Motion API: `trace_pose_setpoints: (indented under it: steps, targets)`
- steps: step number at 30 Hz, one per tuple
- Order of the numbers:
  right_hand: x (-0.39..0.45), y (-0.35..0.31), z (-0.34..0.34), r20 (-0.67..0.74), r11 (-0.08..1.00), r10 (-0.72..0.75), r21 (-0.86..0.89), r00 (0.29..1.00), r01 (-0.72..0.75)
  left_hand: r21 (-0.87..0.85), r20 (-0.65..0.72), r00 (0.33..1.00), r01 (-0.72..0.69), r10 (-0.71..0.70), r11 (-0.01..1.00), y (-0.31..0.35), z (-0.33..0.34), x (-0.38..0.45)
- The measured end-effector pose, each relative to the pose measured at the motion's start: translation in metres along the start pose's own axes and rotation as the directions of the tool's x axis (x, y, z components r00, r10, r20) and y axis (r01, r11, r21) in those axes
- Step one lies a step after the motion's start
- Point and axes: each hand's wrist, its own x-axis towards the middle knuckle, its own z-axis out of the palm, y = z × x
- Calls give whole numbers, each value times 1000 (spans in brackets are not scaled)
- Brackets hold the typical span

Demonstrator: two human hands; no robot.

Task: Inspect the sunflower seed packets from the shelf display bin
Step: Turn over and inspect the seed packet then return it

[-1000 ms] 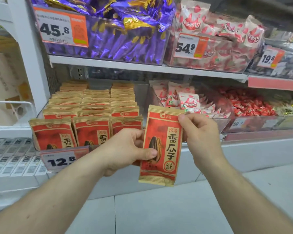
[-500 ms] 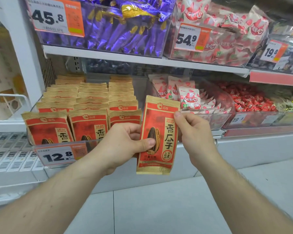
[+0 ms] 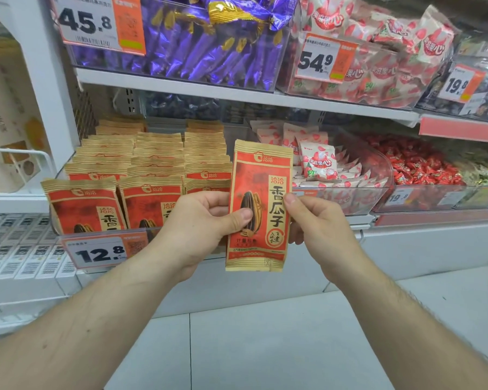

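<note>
I hold one red and tan sunflower seed packet (image 3: 261, 178) upright in front of the shelf, its printed front toward me. My left hand (image 3: 200, 223) grips its left edge, thumb pressed on the seed picture. My right hand (image 3: 319, 223) pinches its right edge at mid height, fingers behind the packet. To the left, the clear display bin (image 3: 68, 235) holds several rows of the same packets (image 3: 152, 175), with a 12.8 price tag (image 3: 99, 253) on its front.
The upper shelf carries bins of purple wrapped sweets (image 3: 209, 43) and pink-white packets (image 3: 378, 60). Right of the seed bin stand bins of pink-white snacks (image 3: 321, 164) and red candies (image 3: 417, 164). A white wire rack (image 3: 17, 156) is at the left. Grey floor tiles lie below.
The packet has turned from tilted to nearly upright. My right hand slid down from its top corner to the middle of its right edge. The view drew nearer the shelf.
</note>
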Motion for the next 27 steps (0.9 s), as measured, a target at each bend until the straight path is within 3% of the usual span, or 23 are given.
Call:
trace_pose_setpoints:
  steps: [10,18,23,27]
  targets:
    - [-4,0,3,92,999,-53,1,994,53,-80,-29,999,-41,38,996,3,-6,-1]
    - [-8,-6,1,189,989,-117,113,975,96,-118,-12,999,-31,30,993,1,-8,2]
    - [-16,-10,2,330,976,-202,149,922,161,-83,-30,998,-56,54,995,-3,-4,2]
    - [-21,-17,5,330,973,-216,154,919,174,-33,-68,992,-108,106,994,-7,-1,2]
